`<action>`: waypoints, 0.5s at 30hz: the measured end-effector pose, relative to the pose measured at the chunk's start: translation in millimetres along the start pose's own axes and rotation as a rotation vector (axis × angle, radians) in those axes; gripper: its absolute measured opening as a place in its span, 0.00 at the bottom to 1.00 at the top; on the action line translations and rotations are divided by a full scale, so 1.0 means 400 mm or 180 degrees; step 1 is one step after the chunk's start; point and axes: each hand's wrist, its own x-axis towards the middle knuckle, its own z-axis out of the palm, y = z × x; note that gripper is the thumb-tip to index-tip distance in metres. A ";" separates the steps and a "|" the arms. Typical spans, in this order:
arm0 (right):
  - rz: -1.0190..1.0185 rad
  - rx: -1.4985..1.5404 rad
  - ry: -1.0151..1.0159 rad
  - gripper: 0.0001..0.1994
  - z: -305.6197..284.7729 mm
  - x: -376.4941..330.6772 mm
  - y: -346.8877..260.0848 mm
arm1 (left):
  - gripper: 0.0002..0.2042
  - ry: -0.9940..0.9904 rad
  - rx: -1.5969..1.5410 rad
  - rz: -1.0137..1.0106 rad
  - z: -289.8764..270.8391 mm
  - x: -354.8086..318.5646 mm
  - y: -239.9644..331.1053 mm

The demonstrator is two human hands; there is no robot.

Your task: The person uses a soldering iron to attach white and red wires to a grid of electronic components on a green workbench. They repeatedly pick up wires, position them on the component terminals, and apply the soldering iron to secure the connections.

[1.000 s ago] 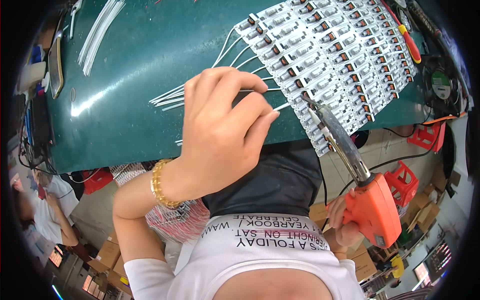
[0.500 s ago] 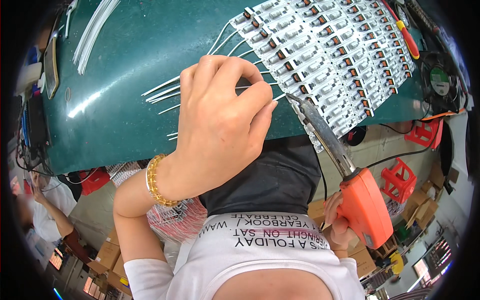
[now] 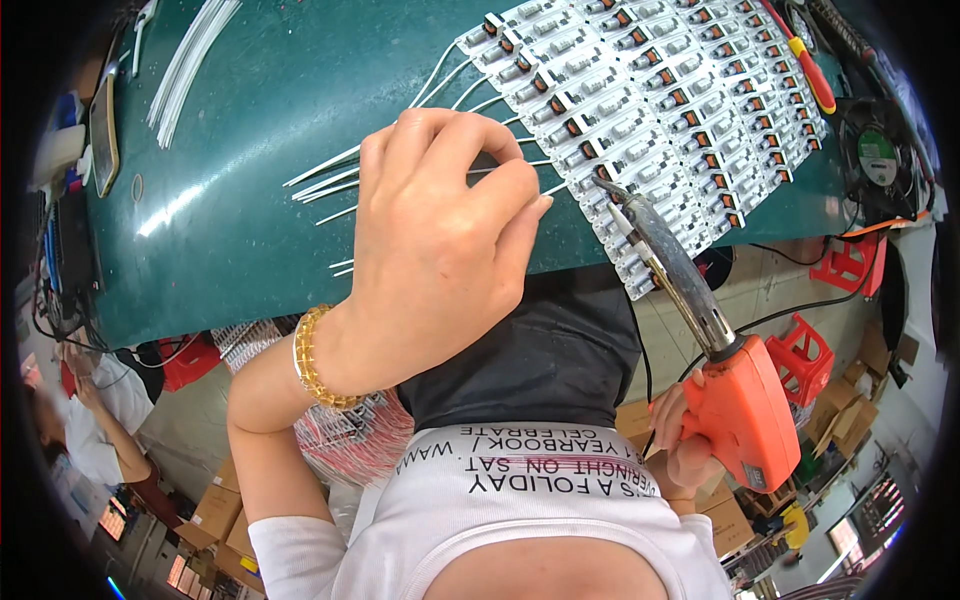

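My left hand (image 3: 440, 230) is closed, its thumb and fingers pinching a thin white wire (image 3: 553, 190) beside the near left edge of the circuit board panel (image 3: 655, 130). The panel is white, with rows of small parts, some black and orange. Several white wires (image 3: 330, 175) lie under and beyond this hand, some joined to the panel's left edge. My right hand (image 3: 685, 440) grips a soldering gun (image 3: 745, 410) by its orange-red body. The dark tip (image 3: 612, 190) is over the panel's left rows, right of the left fingertips. Whether it touches a part I cannot tell.
A bundle of white wires (image 3: 190, 70) lies on the green tabletop (image 3: 230, 240) at the far left, near a phone (image 3: 103, 135). A red-yellow screwdriver (image 3: 815, 75) and a small fan (image 3: 875, 160) are at the right. Red stools (image 3: 800, 360) stand below; another person (image 3: 110, 410) is at the left.
The soldering gun has shifted right, its tip going from the wire end at the panel's edge to farther over the panel. My left hand keeps its pinch and has barely moved.
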 end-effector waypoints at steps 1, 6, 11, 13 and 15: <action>-0.0062 -0.0254 -0.0072 0.45 -0.002 0.000 -0.002 | 0.05 0.0035 -0.0022 -0.0004 0.001 -0.004 -0.004; -0.0211 -0.1018 -0.0430 0.38 -0.071 -0.031 0.026 | 0.06 0.0127 -0.0090 0.0067 0.003 -0.023 0.008; 0.0042 -0.1606 -0.0564 0.17 -0.047 -0.019 -0.017 | 0.06 0.0074 0.0049 0.0090 0.015 -0.022 0.020; 0.0064 -0.1708 -0.0594 0.18 -0.041 -0.016 -0.024 | 0.06 0.0051 0.0121 0.0130 0.014 -0.021 0.021; 0.0148 -0.1762 -0.0743 0.17 -0.047 -0.008 -0.029 | 0.06 0.0014 0.0192 0.0155 0.012 -0.021 0.024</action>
